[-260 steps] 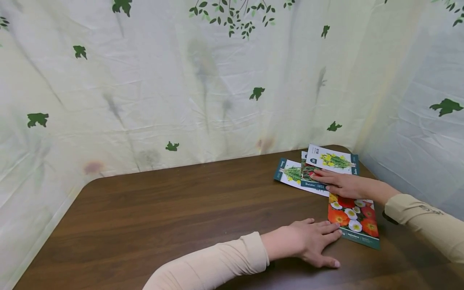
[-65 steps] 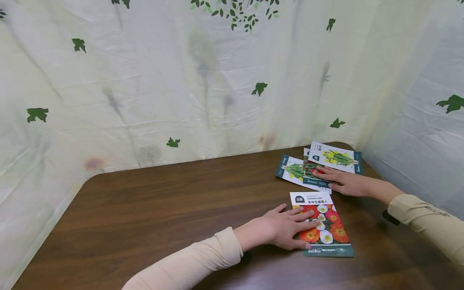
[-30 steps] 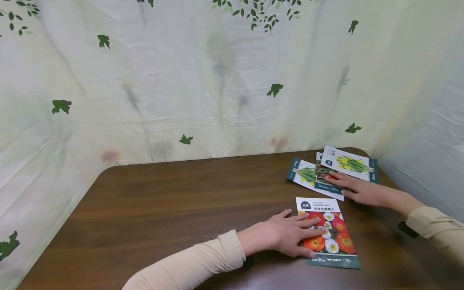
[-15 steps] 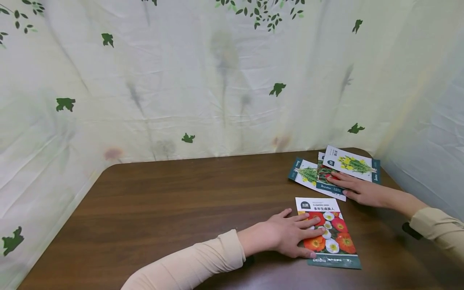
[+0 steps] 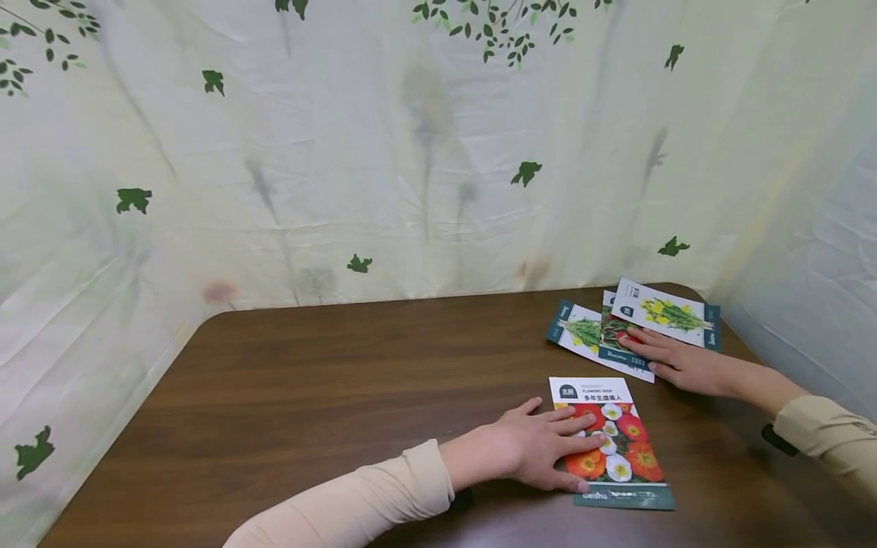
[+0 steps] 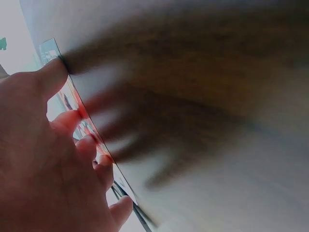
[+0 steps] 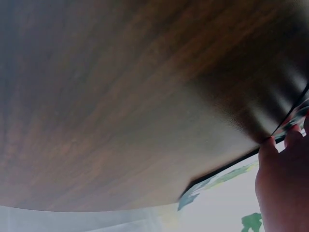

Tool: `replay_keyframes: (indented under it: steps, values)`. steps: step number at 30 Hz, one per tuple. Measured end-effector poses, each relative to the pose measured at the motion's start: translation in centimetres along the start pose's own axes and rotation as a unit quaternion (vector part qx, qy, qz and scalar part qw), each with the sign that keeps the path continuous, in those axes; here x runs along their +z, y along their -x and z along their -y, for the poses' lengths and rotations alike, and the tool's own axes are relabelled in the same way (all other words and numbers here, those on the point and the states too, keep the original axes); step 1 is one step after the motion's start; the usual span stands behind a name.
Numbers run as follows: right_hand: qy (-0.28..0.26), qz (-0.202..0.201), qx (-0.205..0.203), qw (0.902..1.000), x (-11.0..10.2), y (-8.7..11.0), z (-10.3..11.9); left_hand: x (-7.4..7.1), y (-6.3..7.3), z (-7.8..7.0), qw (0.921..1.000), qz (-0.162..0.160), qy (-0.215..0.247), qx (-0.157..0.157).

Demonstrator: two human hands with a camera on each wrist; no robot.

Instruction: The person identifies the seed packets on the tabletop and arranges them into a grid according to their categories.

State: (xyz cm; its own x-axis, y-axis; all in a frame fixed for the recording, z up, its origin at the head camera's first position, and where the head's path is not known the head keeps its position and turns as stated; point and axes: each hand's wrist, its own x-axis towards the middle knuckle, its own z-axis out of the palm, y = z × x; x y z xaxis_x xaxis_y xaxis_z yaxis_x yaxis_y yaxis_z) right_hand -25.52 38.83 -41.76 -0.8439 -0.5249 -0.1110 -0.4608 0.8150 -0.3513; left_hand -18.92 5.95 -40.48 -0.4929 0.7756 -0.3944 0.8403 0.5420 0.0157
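My left hand (image 5: 537,447) lies flat with fingers spread on a seed packet with red, orange and white poppies (image 5: 640,457). In the left wrist view, the left hand (image 6: 53,159) has its fingertips on that packet's surface (image 6: 70,99). My right hand (image 5: 692,365) rests, fingers extended, on a seed packet with red produce (image 5: 612,327), partly covered by the fingers. Over that one lies a white packet with yellow flowers (image 5: 664,310); beneath it another yellow-flowered packet (image 5: 578,332) sticks out to the left. The right wrist view catches the right hand (image 7: 285,179) at its edge.
The brown wood-grain table (image 5: 329,380) has rounded far corners. Behind it hangs a pale curtain (image 5: 308,152) with green leaf prints, and another curtain side (image 5: 815,251) borders the right edge.
Since the oldest frame, the poppy packet has slid left and toward me under my left hand, away from the pile. In the last half second it shifts slightly left. The right hand stays on the pile.
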Motion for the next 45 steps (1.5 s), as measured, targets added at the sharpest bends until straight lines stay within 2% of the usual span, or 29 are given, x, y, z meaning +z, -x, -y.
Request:
replay_keyframes:
  steps: [16,29,45]
  values:
    - [0.0,-0.003,-0.005,1.0,-0.1,0.0,-0.2,0.8,1.5,0.8,0.9997,-0.022,0.004,0.004]
    - [-0.018,0.01,0.013,0.9997,-0.3,-0.5,0.1,1.4,3.0,1.6,0.9994,-0.033,0.003,0.003]
    - [-0.028,0.013,0.005,0.9995,-0.3,-0.2,0.0,2.3,4.9,2.5,0.9987,-0.04,0.03,0.005]
